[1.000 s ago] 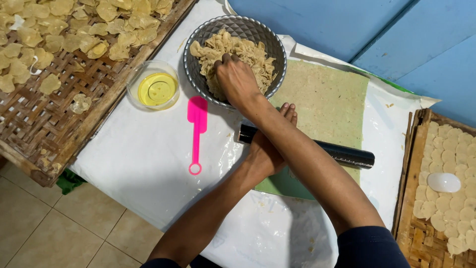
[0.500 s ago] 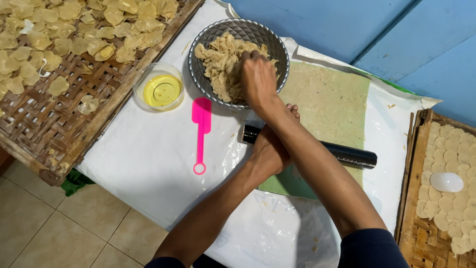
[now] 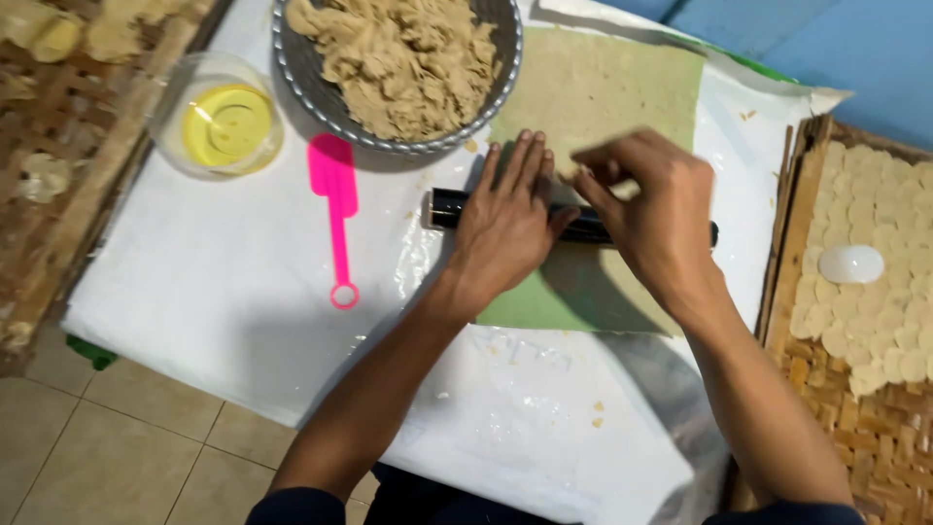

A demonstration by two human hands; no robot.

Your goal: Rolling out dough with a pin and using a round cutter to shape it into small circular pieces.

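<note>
White plastic covers the tabletop point(image 3: 194, 292), where a black rolling pin point(image 3: 447, 207) lies left-to-right across flattened dough point(image 3: 603, 87) mid-frame, left hand point(image 3: 505, 228) pressed flat on it, right hand point(image 3: 651, 209) loosely curled, pinching a scrap.

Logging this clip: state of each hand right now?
Left hand: open, flat on the black rolling pin.
Right hand: fingers pinched above the pin; whether it holds anything cannot be told.
</note>
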